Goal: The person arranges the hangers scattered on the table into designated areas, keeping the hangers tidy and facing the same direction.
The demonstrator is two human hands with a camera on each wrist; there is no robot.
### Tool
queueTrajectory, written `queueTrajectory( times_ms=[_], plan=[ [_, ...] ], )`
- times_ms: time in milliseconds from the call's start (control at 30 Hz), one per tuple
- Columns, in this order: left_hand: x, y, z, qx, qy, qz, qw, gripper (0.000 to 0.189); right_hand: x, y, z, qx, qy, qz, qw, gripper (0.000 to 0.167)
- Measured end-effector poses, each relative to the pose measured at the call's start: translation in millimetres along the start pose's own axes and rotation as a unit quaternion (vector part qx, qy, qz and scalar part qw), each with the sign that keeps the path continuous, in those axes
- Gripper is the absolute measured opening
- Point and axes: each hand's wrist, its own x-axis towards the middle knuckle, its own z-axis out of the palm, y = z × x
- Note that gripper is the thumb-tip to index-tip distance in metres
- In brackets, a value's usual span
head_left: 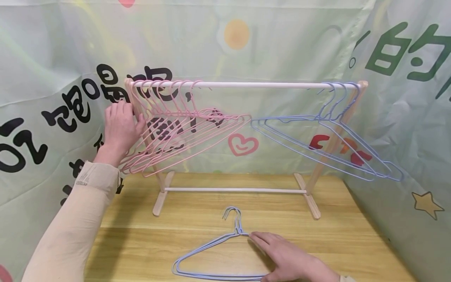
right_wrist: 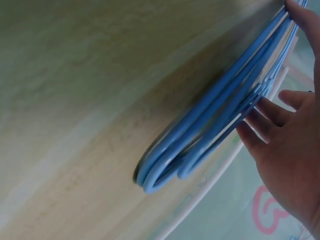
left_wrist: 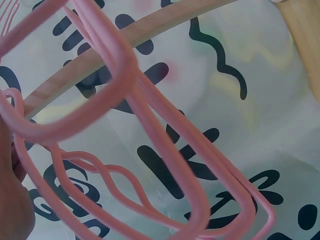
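Observation:
Several pink wire hangers [head_left: 190,133] hang at the left end of the rack's white top rail [head_left: 260,85]. My left hand [head_left: 121,127] is raised beside them, next to the left wooden post; its grip is hidden. Large pink hanger loops [left_wrist: 165,150] fill the left wrist view, where only a strip of the hand shows at the left edge. A small stack of blue hangers [head_left: 206,246] lies flat on the table, hooks toward the rack. My right hand [head_left: 285,254] touches it, fingers on the right shoulder and thumb by the bottom bar.
A few blue hangers [head_left: 292,145] hang at the rail's right end, with bare rail between them and the pink ones. The rack's feet [head_left: 308,197] and lower bar [head_left: 232,189] stand on the wooden table [head_left: 141,235]. Printed cloth [head_left: 289,43] encloses the back and sides.

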Motion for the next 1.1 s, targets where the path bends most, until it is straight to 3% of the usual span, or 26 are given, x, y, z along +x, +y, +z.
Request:
queueTrajectory(
  times_ms=[200,533,933,1100],
  plan=[
    [0.2,1.0,-0.8,0.000,-0.003,-0.003,1.0000,0.026,0.3,-0.9,-1.1,0.016,0.005,0.007,0.9998,0.111],
    [-0.3,0.6,-0.9,0.001,0.001,0.000,1.0000,0.027,3.2,-1.3,-0.5,-0.004,0.060,-0.009,0.9982,0.119],
    [-0.7,0.9,-0.6,-0.001,0.006,0.004,1.0000,0.027,3.0,-0.3,-0.1,0.009,0.115,-0.035,0.9927,0.120],
    [-1.2,0.6,0.2,-0.001,0.009,0.004,1.0000,0.027,0.0,-0.1,0.6,0.029,0.118,-0.029,0.9921,0.122]
  ],
)
